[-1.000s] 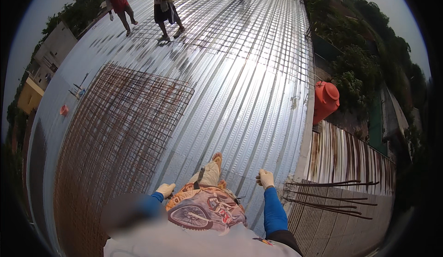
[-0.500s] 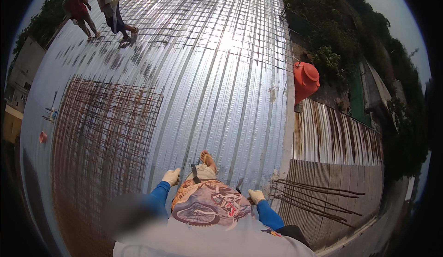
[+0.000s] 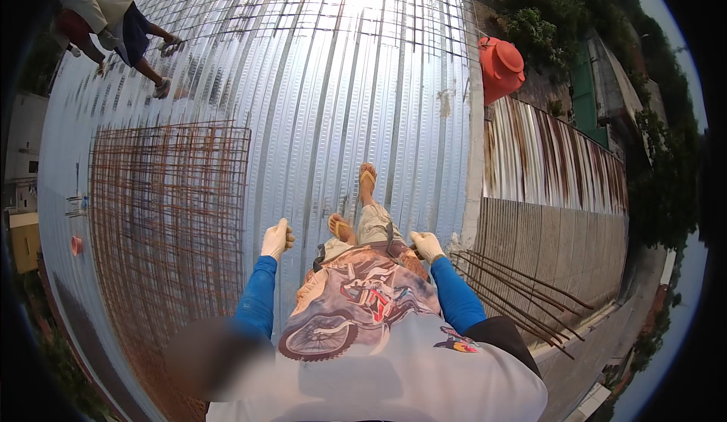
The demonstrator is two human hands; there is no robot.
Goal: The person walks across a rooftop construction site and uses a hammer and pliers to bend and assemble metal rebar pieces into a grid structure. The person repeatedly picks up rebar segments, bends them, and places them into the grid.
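Observation:
My left hand (image 3: 278, 240), in a cream glove below a blue sleeve, hangs beside my left thigh with its fingers curled in. Nothing shows in it. On the other side, my right hand (image 3: 428, 246), gloved alike, is beside my shorts (image 3: 376, 227) with its fingers closed, and I see nothing held there. My sandalled feet stand one ahead of the other on the ribbed metal decking (image 3: 303, 142). Left of my left hand lies a mat of rusty rebar (image 3: 170, 195); several bare rebar ends (image 3: 522, 289) stick out to the right of my right hand.
Two people (image 3: 113, 21) are on the decking at the far left. A rebar grid (image 3: 303, 2) covers its far part. Along the right runs a concrete edge (image 3: 474, 149), with a red tank (image 3: 500, 70) and a lower corrugated roof (image 3: 553, 157) beyond. A small orange pot (image 3: 76, 246) stands left.
I have stepped forward, and my other foot now shows ahead. Both hands appear higher in the picture. The two people are nearer and farther left, and the rebar mat has shifted left.

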